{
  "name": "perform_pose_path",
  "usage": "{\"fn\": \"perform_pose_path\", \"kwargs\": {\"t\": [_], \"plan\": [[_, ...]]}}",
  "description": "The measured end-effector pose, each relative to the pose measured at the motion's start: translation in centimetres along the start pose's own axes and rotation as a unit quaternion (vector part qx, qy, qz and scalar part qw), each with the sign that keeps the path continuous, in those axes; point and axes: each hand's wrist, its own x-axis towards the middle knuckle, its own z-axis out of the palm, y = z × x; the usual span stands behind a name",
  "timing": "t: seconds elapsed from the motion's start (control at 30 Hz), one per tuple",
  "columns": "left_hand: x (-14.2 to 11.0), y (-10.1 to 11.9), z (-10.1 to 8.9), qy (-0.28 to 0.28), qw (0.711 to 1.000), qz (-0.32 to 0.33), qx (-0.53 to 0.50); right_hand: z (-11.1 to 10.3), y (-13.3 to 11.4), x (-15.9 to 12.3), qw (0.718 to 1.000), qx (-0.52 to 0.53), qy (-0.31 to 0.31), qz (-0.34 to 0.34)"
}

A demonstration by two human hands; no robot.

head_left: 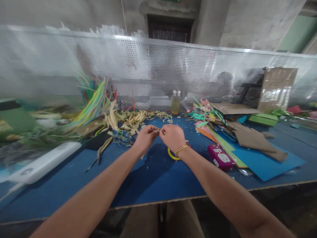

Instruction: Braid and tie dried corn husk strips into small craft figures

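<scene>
My left hand (146, 138) and my right hand (172, 136) meet above the middle of the blue table, fingertips almost touching. Both are closed in a pinch around a tiny pale, greenish piece (158, 130), mostly hidden by the fingers and too small to name. Beneath my right wrist, a yellow ring-shaped thing (173, 156) lies on the table, partly covered. Left of my left hand sits a tangle of blue strands (123, 138). Behind the hands, dry tan husk-like strips (132, 118) are heaped.
A white power strip (47, 162) and coloured strips (95, 99) stand at the left. At the right lie a purple socket block (220, 156), a blue sheet (267, 163) and brown cardboard (257, 138). A glass bottle (175, 104) stands before the perforated metal panel (198, 72).
</scene>
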Motion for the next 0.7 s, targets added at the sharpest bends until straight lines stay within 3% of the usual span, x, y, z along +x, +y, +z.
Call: {"fn": "perform_pose_path", "kwargs": {"t": [0.2,0.5,0.7], "plan": [[-0.08,-0.02,0.00,0.021,0.995,0.042,0.085,0.23,0.19,0.08,0.998,0.050,0.005,0.048],[0.04,0.59,-0.49,0.048,0.981,0.070,0.175,-0.15,0.20,-0.27,0.997,0.069,-0.003,-0.021],[0.08,0.33,-0.82,0.046,0.971,0.093,0.215,0.18,0.42,-0.17,0.982,0.184,-0.021,0.049]]}}
